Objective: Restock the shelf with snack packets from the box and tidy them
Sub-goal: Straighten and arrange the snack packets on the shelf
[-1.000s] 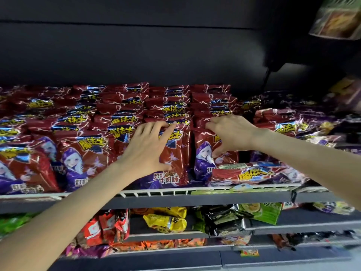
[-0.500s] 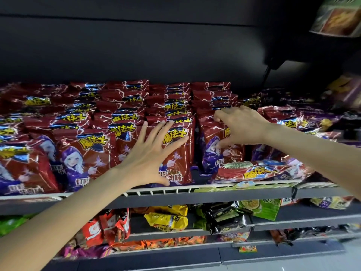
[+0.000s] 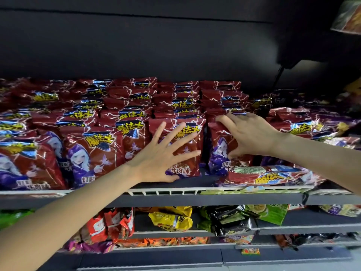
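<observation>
On the wire-edged shelf (image 3: pixel 175 191), hands (image 3: pixel 162 153) press glossy crinkled packets (image 3: pixel 187 145)

two hands (image 3: pixel 162 155), dozens of red packets (image 3: pixel 93 153) too many to count, three shelves (image 3: pixel 195 200), two yellow packets (image 3: pixel 172 220)

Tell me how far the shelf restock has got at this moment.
Mostly done: the red snack packets stand in packed rows on the top shelf. In hand: the left hand presses flat on one front packet while the right hand grips the neighbouring packet. Left: a fallen packet lies flat at the front right. No box is in view.
</observation>
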`<state>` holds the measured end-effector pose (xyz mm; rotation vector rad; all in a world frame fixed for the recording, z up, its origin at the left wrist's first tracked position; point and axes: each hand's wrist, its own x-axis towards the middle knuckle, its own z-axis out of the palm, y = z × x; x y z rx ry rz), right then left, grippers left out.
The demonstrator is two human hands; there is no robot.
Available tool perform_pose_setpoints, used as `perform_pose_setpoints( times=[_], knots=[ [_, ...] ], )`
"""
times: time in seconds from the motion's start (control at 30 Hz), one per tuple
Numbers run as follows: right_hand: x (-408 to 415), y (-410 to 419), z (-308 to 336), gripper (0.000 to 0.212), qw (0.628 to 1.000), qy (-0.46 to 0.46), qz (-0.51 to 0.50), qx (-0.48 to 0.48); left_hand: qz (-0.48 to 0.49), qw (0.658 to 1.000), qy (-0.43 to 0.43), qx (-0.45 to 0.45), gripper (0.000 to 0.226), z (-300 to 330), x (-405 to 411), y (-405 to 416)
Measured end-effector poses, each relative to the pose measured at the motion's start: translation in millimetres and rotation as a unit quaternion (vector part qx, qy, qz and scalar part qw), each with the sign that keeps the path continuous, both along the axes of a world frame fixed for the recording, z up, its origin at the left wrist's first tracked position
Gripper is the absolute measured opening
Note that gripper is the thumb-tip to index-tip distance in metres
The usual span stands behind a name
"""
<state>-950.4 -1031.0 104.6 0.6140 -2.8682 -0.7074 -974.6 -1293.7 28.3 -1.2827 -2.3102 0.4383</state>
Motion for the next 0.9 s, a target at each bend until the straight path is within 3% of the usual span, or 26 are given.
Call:
perform_pose_setpoints(
  times=[0.17, 0.5, 0.7, 0.8, 0.9],
  knots=[
    [-5.4, 1.3, -1.5, 0.100, 0.999, 0.022, -0.003, -0.032, -0.024, 0.999, 0.029, -0.021, 0.094, -1.5, -16.0, 6.6],
    [-17.0, -3.5, -9.9, 0.104, 0.999, 0.009, 0.028, -0.044, -0.001, 0.999, 0.050, -0.003, 0.094, -1.3, -29.3, -0.4],
    [-10.5, 11.0, 2.1, 0.110, 0.998, 0.005, 0.030, -0.051, -0.011, 0.999, 0.039, -0.007, 0.075, -1.4, -26.4, 0.8],
    [-6.3, 19.8, 14.1, 0.091, 0.989, -0.001, 0.032, -0.144, -0.019, 0.999, 0.045, -0.009, 0.074, -1.9, -29.4, -0.7],
    [-10.0, 28.7, 19.7, 0.055, 0.973, -0.017, 0.033, -0.227, -0.025, 0.999, 0.037, 0.003, 0.074, -0.6, -28.3, 0.6]
  ],
)
